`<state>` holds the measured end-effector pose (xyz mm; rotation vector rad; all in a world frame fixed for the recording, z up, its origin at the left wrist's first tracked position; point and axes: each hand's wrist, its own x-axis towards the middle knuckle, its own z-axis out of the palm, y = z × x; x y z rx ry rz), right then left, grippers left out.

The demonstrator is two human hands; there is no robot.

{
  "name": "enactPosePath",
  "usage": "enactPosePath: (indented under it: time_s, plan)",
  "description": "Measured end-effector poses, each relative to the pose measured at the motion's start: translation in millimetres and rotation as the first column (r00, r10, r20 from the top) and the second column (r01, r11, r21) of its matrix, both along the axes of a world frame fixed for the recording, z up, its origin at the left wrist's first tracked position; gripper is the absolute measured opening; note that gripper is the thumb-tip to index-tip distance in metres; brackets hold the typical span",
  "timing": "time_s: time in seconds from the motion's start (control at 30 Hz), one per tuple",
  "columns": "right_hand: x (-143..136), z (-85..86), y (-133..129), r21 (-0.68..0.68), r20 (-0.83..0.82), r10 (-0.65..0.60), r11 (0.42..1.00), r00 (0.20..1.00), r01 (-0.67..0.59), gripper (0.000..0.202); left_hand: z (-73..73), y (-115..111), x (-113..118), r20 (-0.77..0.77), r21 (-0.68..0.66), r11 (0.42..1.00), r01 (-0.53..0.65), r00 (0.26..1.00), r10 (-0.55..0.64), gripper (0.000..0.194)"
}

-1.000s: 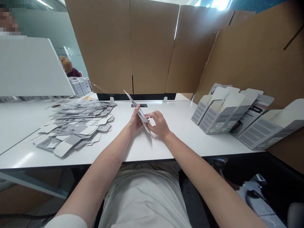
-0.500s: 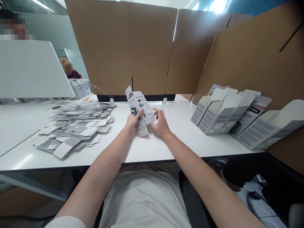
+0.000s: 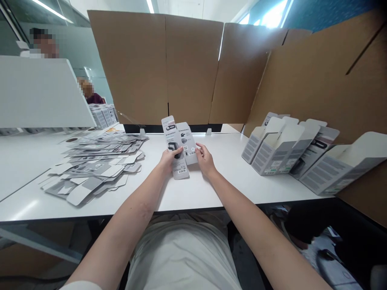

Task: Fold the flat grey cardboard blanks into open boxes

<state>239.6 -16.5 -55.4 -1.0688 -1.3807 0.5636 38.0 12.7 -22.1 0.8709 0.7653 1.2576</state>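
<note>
Grip: our left hand (image 3: 167, 161) clamps the carton (image 3: 185, 141), right hand (image 3: 207, 160) at its edge, pinching or not we can't tell
Carton: over the table (image 3: 196, 191), light, stiff, creasable, we'd guess; best held by panel edges
Table: white, glossy, flat stack (image 3: 99, 166) left, boxes (image 3: 272, 157) right
Room: cardboard (image 3: 193, 72) ahead, people (image 3: 96, 98) beyond

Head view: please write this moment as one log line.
left hand holds printed carton; right hand at its edge; carton pile left; opened cartons right

Arms (image 3: 142, 201) reach forward; left hand (image 3: 167, 160) clasped, right hand (image 3: 206, 160) half-curled, perhaps lightly pinching.
</note>
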Motion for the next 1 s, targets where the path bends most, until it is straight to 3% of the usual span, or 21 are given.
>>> enactPosePath:
  time_s: [0.1,0.2,0.53,0.73,1.0]
  plan:
    - [-4.9,3.6,-2.3,-0.044,-0.116,0.066,0.996,0.991,-0.072,0.063,-0.5,-5.5,2.9,-0.049,0.003,0.996,0.091,0.995,-0.09,0.047]
    - [-5.9,5.4,-1.0,-0.092,-0.197,0.127,0.985,0.972,-0.147,0.066,-1.0,-8.4,4.1,-0.083,-0.003,0.994,0.11,0.99,-0.11,0.045]
    - [-5.7,5.8,-1.8,-0.172,-0.191,0.283,0.933,0.94,-0.316,0.066,-5.1,9.4,-4.2,0.055,-0.042,0.999,-0.033,0.998,0.035,0.055]
    - [-2.3,4.7,-2.2,-0.206,-0.166,0.314,0.916,0.935,-0.344,0.064,-4.4,10.1,-3.4,0.012,-0.061,0.984,-0.164,0.986,0.165,0.035]
    - [-3.8,0.6,1.3,-0.211,-0.142,0.309,0.919,0.94,-0.334,0.063,-1.5,8.7,-5.0,0.045,-0.059,0.985,-0.164,0.985,0.167,0.031]
